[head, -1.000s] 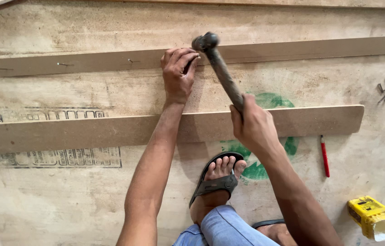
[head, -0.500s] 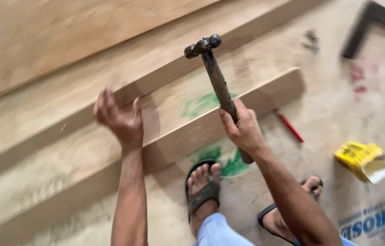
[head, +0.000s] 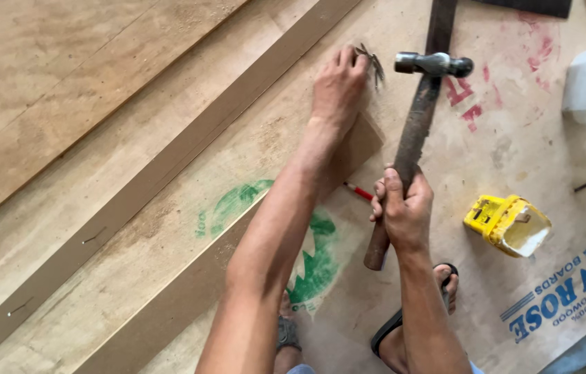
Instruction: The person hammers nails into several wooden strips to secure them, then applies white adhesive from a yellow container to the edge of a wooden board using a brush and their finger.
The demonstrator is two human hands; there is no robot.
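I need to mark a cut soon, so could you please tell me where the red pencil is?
In the head view, the red pencil lies on the plywood floor near the centre, between the left forearm and the right hand gripping the hammer.

A carpentry workshop: plywood sheets [head: 64, 83] cover the floor, with wooden strips [head: 168, 159], a hammer [head: 414, 131] and loose nails [head: 374, 62].

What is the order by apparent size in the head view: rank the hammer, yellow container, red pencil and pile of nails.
1. hammer, the longest.
2. yellow container.
3 and 4. pile of nails and red pencil: both small and partly hidden by the left hand and its forearm, so unranked.
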